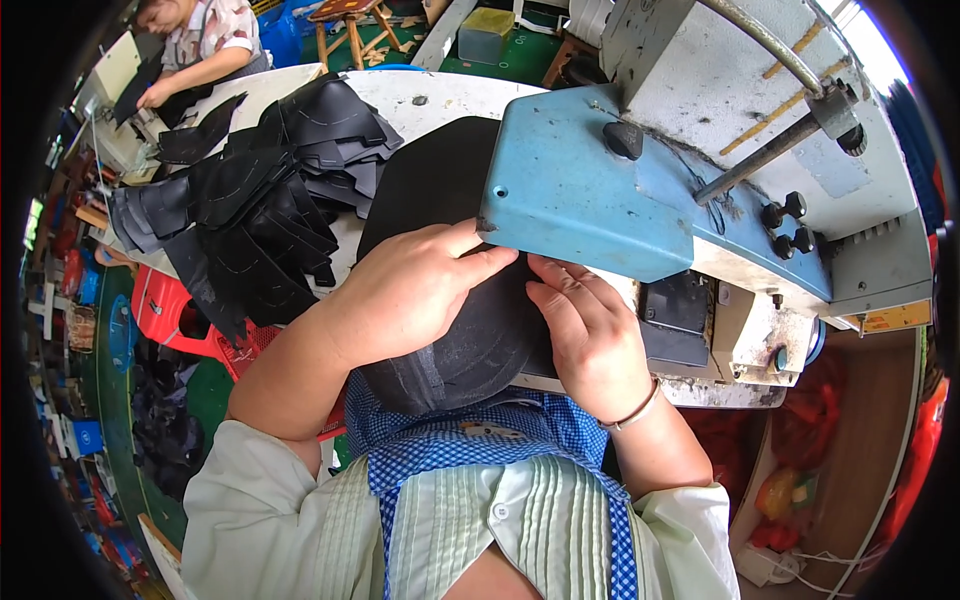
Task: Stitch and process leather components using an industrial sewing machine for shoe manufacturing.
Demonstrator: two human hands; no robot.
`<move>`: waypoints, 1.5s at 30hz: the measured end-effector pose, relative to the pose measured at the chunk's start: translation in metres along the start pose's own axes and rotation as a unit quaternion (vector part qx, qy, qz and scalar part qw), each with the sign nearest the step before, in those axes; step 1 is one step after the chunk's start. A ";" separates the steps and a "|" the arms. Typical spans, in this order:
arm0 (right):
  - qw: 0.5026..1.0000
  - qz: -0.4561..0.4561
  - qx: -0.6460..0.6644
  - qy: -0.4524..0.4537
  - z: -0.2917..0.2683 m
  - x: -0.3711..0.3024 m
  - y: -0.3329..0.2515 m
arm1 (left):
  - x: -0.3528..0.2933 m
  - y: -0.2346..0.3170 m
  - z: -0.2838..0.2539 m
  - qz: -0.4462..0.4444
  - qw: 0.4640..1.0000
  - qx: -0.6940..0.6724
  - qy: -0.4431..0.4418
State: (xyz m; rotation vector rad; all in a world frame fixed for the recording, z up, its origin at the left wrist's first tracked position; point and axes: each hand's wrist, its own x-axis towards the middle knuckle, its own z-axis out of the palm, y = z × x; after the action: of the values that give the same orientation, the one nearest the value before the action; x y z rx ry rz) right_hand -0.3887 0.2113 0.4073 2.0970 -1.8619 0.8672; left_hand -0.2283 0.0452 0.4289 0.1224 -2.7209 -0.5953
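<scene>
A large, dark black piece of sheet material [470, 350], leather-like, runs under the blue head [580, 190] of a bench machine and hangs over the table's front edge toward my apron. My left hand [400, 300] grips this piece from the left, with thumb and forefinger reaching close to the machine head's lower corner. On the right side, my right hand [590, 335] has its fingers bent and pressed together on the same piece. Both hands' fingertips nearly meet below the head. The machine's working point is hidden beneath the blue cover.
Several black cut pieces with light stitch lines [270, 190] lie heaped on the white table [405, 95] to the left. A red plastic chair [180, 310] stands below them. Another person [215, 40] works at a machine far left. A wooden stool [350, 25] is behind.
</scene>
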 end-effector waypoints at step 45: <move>0.999 0.039 0.005 0.028 -0.003 -0.001 0.003 | 0.002 -0.017 0.006 0.067 0.996 0.048 0.012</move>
State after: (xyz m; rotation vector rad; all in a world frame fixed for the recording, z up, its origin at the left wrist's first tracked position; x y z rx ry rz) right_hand -0.3923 0.2128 0.4089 1.9967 -1.9254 0.9433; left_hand -0.2323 0.0319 0.4177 -0.0296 -2.7088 -0.4214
